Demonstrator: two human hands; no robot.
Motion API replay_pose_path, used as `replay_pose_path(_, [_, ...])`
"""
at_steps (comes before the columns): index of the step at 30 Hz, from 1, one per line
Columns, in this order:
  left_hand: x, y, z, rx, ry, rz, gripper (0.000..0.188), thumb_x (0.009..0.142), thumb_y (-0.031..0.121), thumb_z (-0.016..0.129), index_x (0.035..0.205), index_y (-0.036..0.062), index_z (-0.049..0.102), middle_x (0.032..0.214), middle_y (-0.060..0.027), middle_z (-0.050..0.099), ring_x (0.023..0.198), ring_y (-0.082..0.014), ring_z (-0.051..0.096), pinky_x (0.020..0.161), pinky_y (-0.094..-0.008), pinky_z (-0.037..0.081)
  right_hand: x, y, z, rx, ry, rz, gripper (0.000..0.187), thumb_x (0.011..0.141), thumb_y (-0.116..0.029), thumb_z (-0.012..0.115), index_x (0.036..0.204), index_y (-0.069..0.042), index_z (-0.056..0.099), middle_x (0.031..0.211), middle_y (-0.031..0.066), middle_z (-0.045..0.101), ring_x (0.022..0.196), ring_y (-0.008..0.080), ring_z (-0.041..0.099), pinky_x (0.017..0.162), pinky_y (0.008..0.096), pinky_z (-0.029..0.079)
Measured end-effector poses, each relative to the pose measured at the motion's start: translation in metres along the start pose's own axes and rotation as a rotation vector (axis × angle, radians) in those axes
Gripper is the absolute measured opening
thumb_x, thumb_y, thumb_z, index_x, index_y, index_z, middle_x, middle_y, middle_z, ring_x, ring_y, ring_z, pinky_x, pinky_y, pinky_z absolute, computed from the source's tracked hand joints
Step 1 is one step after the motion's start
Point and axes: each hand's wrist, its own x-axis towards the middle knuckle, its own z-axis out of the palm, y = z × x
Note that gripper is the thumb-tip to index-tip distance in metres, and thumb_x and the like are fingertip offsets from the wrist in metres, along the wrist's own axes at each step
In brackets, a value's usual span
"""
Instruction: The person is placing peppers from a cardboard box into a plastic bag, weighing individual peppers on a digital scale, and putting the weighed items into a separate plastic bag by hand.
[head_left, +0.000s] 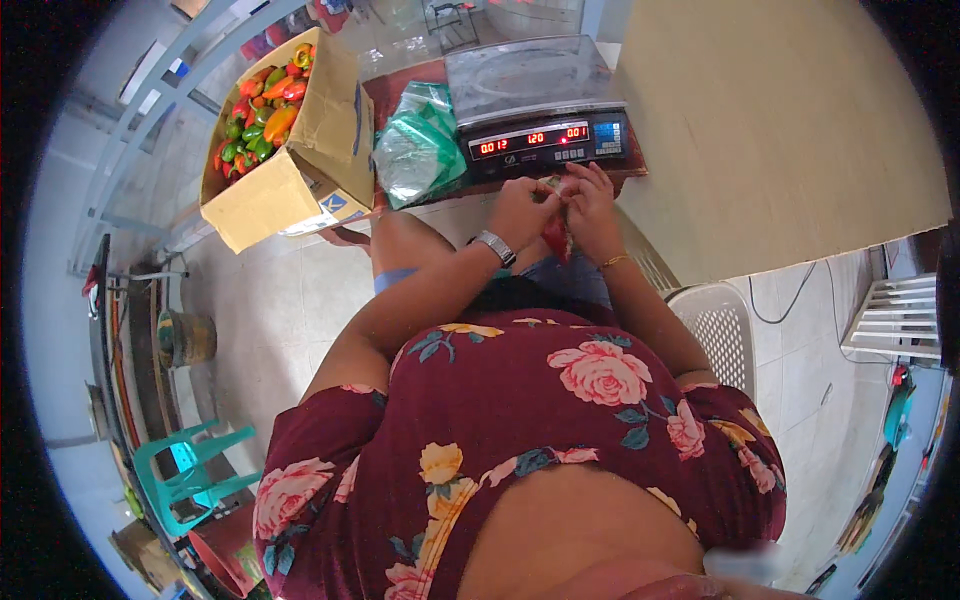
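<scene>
My left hand [521,210] and my right hand [594,215] meet in front of the scale, over my lap. Both have their fingers pinched at the gathered top of a small plastic bag [557,240]. Something red fills the bag, which hangs down between my hands; its exact contents are too small to tell. Just beyond my fingers stands a digital scale [540,120] with lit red digits and a bare metal pan. Left of the scale lies a pile of clear and green plastic bags [420,150].
A cardboard box [335,130] of red, green and orange bell peppers [262,120] leans at the far left. To the right, a large tan board [780,140] covers much of the space. A beige plastic chair [715,330] and a teal stool [190,470] stand on the tiled floor.
</scene>
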Motion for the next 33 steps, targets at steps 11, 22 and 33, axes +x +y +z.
replay_pose_path(11, [0.002, -0.014, 0.024, 0.169, 0.269, 0.24, 0.016, 0.069, 0.02, 0.065, 0.073, 0.0055, 0.059, 0.083, -0.0111, 0.057, 0.087, -0.0304, 0.051, 0.077, -0.0417, 0.042, 0.015, -0.015, -0.015, -0.038, 0.098, -0.07, 0.012, 0.065, -0.003, 0.064, 0.077, -0.005, 0.062, 0.109, 0.013, 0.056, 0.112, 0.0321, 0.044, 0.098, 0.042, 0.032])
replay_pose_path(22, [-0.006, -0.004, 0.021, 0.319, 0.282, 0.412, 0.014, 0.068, 0.015, 0.061, 0.078, 0.0061, 0.055, 0.088, -0.0116, 0.052, 0.094, -0.0301, 0.047, 0.082, -0.0426, 0.036, 0.021, 0.001, -0.014, -0.195, -0.109, -0.114, 0.013, 0.066, -0.009, 0.063, 0.079, -0.006, 0.067, 0.101, 0.0099, 0.06, 0.106, 0.0308, 0.048, 0.098, 0.0391, 0.031])
replay_pose_path(33, [-0.008, -0.022, 0.018, 0.007, 0.27, 0.479, 0.017, 0.069, 0.014, 0.062, 0.082, 0.0063, 0.053, 0.086, -0.0134, 0.052, 0.091, -0.0314, 0.048, 0.078, -0.039, 0.038, 0.015, 0.033, -0.003, 0.704, -0.382, 0.528, 0.026, 0.074, -0.018, 0.064, 0.089, 0.003, 0.065, 0.106, 0.0127, 0.058, 0.099, 0.0222, 0.056, 0.086, 0.0323, 0.045])
